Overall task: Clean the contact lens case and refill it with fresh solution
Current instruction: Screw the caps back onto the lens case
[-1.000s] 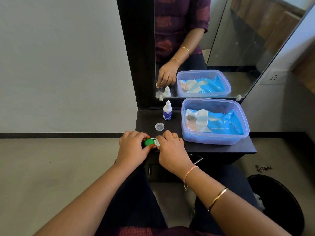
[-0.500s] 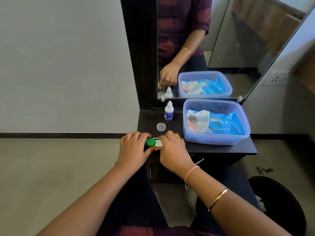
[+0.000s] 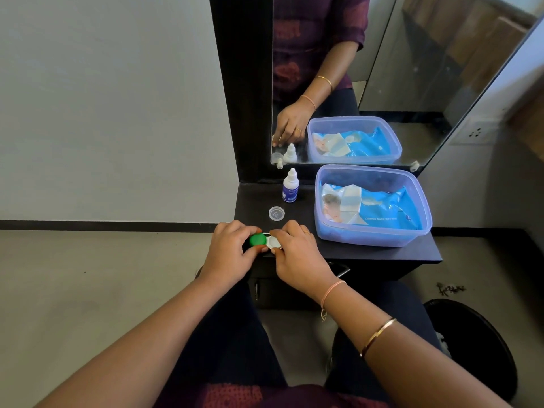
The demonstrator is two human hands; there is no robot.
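A white contact lens case (image 3: pixel 273 242) lies at the front left edge of the black shelf (image 3: pixel 382 254). Its left well wears a green cap (image 3: pixel 258 239). My left hand (image 3: pixel 232 248) pinches that green cap between thumb and fingers. My right hand (image 3: pixel 297 248) holds the case's right side, and the right well shows white. A loose clear cap (image 3: pixel 276 213) lies on the shelf just behind the hands. Behind it stands a small white solution bottle (image 3: pixel 290 185) with a blue label.
A clear blue plastic tub (image 3: pixel 372 234) with a blue pack of wet wipes (image 3: pixel 379 207) fills the shelf's right half. A mirror (image 3: pixel 382 69) rises behind the shelf. A black bin (image 3: pixel 477 343) stands on the floor at lower right.
More of the case's white right well shows between my hands. Both hands stay on the case at the shelf's front edge.
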